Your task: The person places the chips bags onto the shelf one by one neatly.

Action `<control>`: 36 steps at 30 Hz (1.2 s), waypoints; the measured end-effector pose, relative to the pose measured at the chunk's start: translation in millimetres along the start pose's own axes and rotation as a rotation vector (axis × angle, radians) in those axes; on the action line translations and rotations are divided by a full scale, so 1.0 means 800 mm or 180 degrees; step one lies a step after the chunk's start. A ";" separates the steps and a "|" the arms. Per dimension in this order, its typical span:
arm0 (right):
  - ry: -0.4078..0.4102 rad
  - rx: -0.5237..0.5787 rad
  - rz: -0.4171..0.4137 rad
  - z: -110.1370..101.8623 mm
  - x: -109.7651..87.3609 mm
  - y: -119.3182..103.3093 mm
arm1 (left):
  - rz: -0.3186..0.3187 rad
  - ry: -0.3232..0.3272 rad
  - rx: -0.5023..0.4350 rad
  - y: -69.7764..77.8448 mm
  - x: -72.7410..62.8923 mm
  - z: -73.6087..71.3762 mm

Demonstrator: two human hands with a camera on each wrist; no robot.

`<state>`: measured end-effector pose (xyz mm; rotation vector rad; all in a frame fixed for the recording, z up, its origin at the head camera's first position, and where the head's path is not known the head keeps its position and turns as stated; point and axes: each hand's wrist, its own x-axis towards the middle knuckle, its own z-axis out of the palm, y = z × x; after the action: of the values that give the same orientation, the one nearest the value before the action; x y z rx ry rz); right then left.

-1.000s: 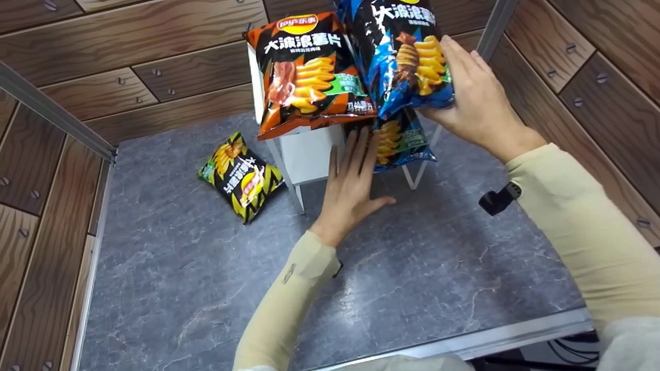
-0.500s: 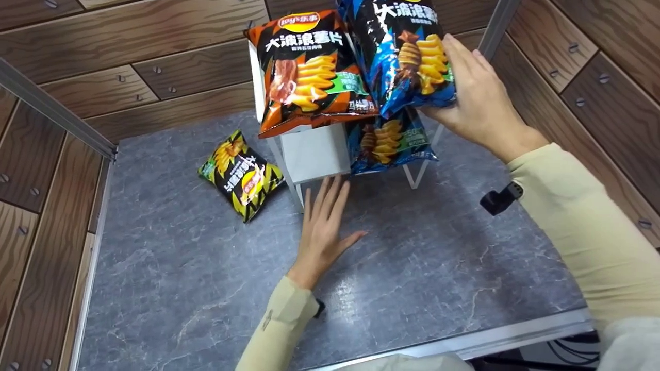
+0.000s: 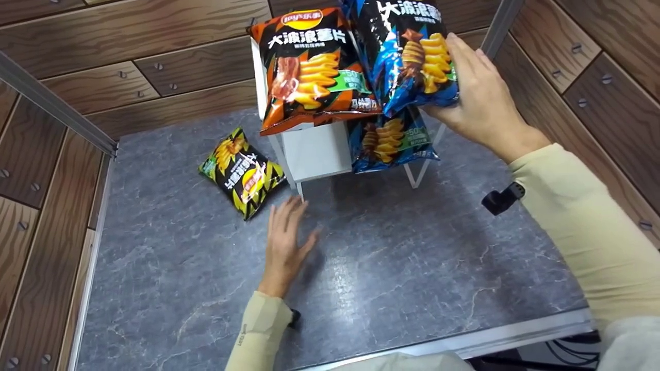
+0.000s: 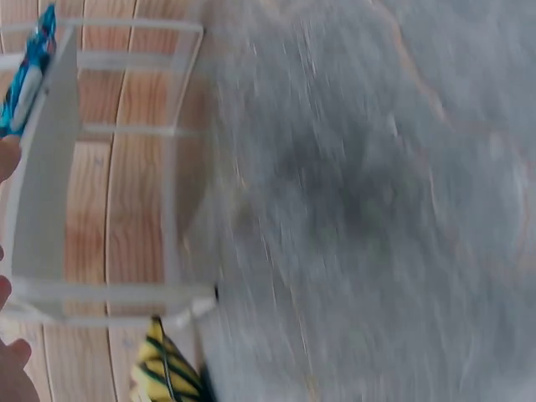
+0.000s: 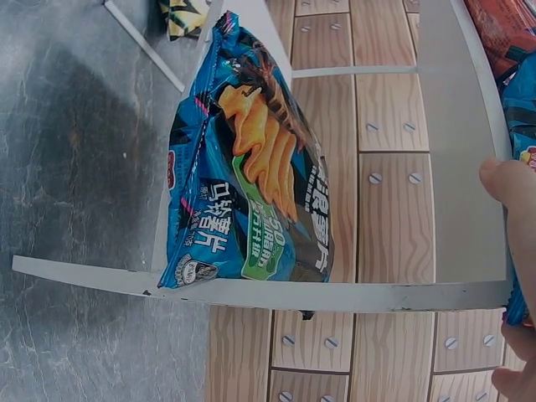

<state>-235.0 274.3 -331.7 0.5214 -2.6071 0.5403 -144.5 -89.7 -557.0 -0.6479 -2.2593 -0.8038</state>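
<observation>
My right hand [image 3: 479, 98] holds the right side of a blue bag of potato chips [image 3: 412, 62] on the top shelf of a white rack. In the right wrist view, the thumb and fingers sit at the right edge, by that bag. My left hand [image 3: 284, 247] hangs over the floor in front of the rack, fingers relaxed and slightly apart, with nothing in it. Just beyond its fingertips lies a yellow-and-black chip bag [image 3: 242, 172]. An orange chip bag [image 3: 314, 77] sits on the top shelf, left of the blue one.
A second blue chip bag [image 5: 251, 167] rests on the rack's lower shelf [image 3: 317, 152], at its right side. The rack's thin white legs [image 3: 416, 175] stand on the grey marbled surface [image 3: 170, 268]. Wood-patterned walls [image 3: 191, 46] enclose the back and sides.
My left hand has moved from the lower blue bag back toward me and leftward, nearer the yellow-and-black bag, its fingers now looser. The right hand stays on the upper blue bag.
</observation>
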 end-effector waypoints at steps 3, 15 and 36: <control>0.0019 -0.0001 -0.0009 -0.001 -0.001 0.000 | -0.0195 0.0120 -0.0037 -0.019 0.001 -0.004; 0.0008 -0.0027 -0.0020 0.002 0.000 -0.001 | -0.0703 -0.0068 0.0505 -0.093 0.011 -0.005; -0.0023 -0.0033 0.0033 -0.001 -0.001 -0.001 | -0.1569 -0.1438 0.1702 -0.139 0.022 0.002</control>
<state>-233.6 274.1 -330.9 0.5076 -2.6194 0.5289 -225.9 -161.3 -586.4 -0.0067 -2.9400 -0.2329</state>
